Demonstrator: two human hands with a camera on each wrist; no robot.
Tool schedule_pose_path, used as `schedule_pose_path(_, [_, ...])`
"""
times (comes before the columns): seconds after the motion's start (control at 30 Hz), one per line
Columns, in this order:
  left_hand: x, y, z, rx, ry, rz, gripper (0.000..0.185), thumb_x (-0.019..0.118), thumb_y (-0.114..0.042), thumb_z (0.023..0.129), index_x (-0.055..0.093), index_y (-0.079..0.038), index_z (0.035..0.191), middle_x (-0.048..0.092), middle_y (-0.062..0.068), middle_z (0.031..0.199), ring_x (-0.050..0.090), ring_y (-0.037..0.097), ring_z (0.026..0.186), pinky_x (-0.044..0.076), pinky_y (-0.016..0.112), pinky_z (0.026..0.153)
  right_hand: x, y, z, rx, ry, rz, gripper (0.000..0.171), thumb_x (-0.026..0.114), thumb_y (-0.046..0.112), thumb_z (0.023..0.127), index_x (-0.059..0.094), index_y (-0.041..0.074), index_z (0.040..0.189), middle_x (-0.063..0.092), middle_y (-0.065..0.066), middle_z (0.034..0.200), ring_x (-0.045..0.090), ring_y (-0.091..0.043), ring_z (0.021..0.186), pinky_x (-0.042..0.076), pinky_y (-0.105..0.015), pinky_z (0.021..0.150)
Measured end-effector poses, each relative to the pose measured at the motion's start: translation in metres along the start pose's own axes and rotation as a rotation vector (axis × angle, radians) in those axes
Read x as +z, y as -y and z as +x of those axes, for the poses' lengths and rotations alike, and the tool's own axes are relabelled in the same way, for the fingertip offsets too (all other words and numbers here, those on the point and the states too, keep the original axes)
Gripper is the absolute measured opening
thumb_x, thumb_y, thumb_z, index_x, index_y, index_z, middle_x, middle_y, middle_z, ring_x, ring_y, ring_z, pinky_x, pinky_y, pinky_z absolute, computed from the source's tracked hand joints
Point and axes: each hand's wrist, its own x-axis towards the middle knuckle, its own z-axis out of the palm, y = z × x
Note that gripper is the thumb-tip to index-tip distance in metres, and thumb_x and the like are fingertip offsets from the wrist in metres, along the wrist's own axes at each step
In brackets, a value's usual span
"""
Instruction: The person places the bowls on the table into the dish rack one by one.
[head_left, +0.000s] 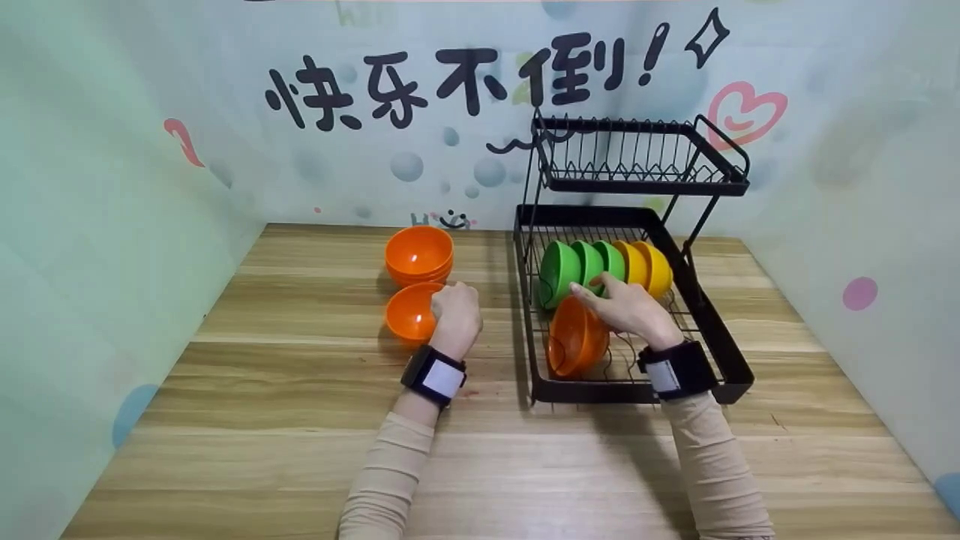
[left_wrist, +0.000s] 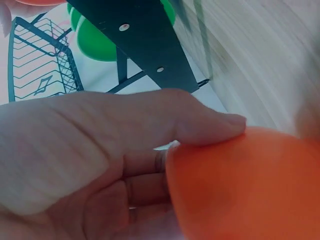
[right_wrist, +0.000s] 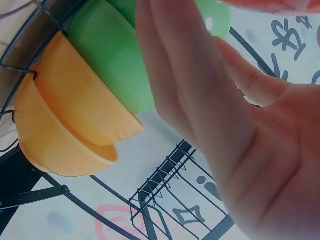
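The left hand point(head_left: 454, 311) grips the rim of a single orange bowl point(head_left: 409, 312) on the table point(head_left: 300, 420), thumb pressed over the edge. Just beyond it sits a stack of orange bowls point(head_left: 419, 255). The right hand point(head_left: 628, 309) rests with straight fingers on an orange bowl on edge point(head_left: 574, 339) in the rack point(head_left: 739, 375), fingertips reaching the green bowls point(head_left: 574, 266); yellow bowls point(head_left: 646, 266) stand past them. Bare wood lies between the hands and toward the person; the rack's left rail runs just right of the left hand.
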Motion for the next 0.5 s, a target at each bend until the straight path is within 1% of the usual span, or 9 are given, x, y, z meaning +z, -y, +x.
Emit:
schedule_pose_path(0.1, [-0.003,-0.001,-0.003,0.037,-0.029,-0.008,0.019,0.058,-0.01,0.09,0.073,-0.011,0.101,0.072,0.004,0.099,0.069,0.02,0.089,0.053,0.028,0.064,0.0,0.0,0.0,0.001,-0.007,0.01,0.075,0.033,0.067,0.092,0.045,0.005,0.133,0.065,-0.025,0.112,0.063,-0.041,0.103,0.048,-0.053,0.088])
schedule_pose_path(0.33, [-0.008,-0.006,-0.007,0.122,-0.089,-0.024,0.016,0.064,-0.01,0.085,0.073,-0.011,0.098,0.071,0.004,0.099,0.069,0.022,0.09,0.054,0.031,0.064,-0.002,0.0,0.0,0.012,-0.028,0.031,0.08,0.033,0.069,0.09,0.042,0.005,0.136,0.06,-0.028,0.122,0.06,-0.043,0.11,0.047,-0.054,0.091])
schedule_pose_path(0.4, [-0.009,-0.007,-0.008,0.146,-0.122,-0.033,0.015,0.065,-0.009,0.083,0.073,-0.01,0.096,0.072,0.004,0.097,0.069,0.023,0.089,0.055,0.033,0.064,-0.002,0.0,0.0,0.014,-0.032,0.033,0.081,0.032,0.07,0.09,0.041,0.004,0.137,0.059,-0.029,0.124,0.059,-0.044,0.111,0.046,-0.055,0.092])
schedule_pose_path(0.5, [-0.011,-0.009,-0.011,0.187,-0.191,-0.029,0.014,0.067,-0.008,0.081,0.073,-0.01,0.093,0.071,0.005,0.094,0.069,0.025,0.087,0.056,0.035,0.066,-0.002,0.0,0.0,0.013,-0.043,0.037,0.08,0.033,0.068,0.091,0.041,0.003,0.137,0.057,-0.029,0.126,0.057,-0.044,0.114,0.045,-0.055,0.094])
